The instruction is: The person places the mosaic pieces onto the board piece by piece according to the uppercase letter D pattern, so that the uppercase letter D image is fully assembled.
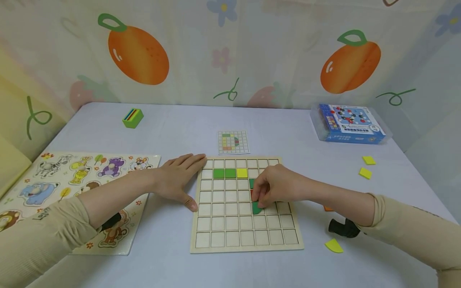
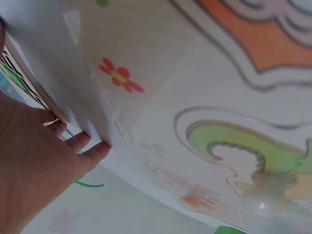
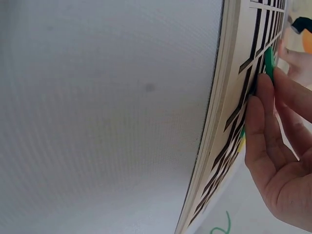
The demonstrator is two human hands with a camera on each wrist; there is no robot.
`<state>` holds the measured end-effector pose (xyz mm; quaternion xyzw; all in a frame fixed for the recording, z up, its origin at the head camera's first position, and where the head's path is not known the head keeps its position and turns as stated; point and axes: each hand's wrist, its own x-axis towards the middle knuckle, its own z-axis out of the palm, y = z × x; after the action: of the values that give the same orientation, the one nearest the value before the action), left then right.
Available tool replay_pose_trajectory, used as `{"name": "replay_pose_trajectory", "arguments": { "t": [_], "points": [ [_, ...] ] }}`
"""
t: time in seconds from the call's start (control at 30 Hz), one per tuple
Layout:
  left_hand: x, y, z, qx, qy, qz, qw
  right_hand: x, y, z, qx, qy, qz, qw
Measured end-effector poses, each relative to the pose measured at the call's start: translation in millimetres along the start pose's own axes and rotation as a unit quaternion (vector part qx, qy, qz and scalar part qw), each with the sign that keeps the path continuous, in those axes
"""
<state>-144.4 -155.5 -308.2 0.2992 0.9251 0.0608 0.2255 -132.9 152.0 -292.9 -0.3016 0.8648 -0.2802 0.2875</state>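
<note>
A wooden grid board (image 1: 210, 239) lies in the middle of the table. My left hand (image 1: 177, 178) rests at its left edge, fingers extended toward the upper corner and thumb lower down. My right hand (image 1: 275, 188) pinches a green tile with a curved edge (image 1: 256, 208) over the right half of the grid; the right wrist view shows this green tile (image 3: 269, 63) tilted between thumb and fingertips. Partly hidden by that hand are another green piece (image 1: 251, 183) and a red piece (image 1: 253, 195). Two green square tiles (image 1: 224, 173) and a yellow one (image 1: 242, 173) sit in an upper row.
Behind the board lies a small pattern card (image 1: 233, 142). Yellow pieces (image 1: 365, 173) and an orange piece (image 1: 328, 208) lie at right, near a blue box (image 1: 351, 124). An animal puzzle board (image 1: 138, 228) lies under my left forearm. A green block (image 1: 133, 118) stands back left.
</note>
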Motion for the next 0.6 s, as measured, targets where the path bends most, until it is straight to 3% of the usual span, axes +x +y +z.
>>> {"name": "replay_pose_trajectory", "arguments": {
  "t": [0.6],
  "points": [
    [0.5,1.0,-0.5,-0.003,-0.006,-0.003,1.0,-4.6,0.9,-5.1,-0.022,-0.001,-0.008,0.9997]
  ]
}}
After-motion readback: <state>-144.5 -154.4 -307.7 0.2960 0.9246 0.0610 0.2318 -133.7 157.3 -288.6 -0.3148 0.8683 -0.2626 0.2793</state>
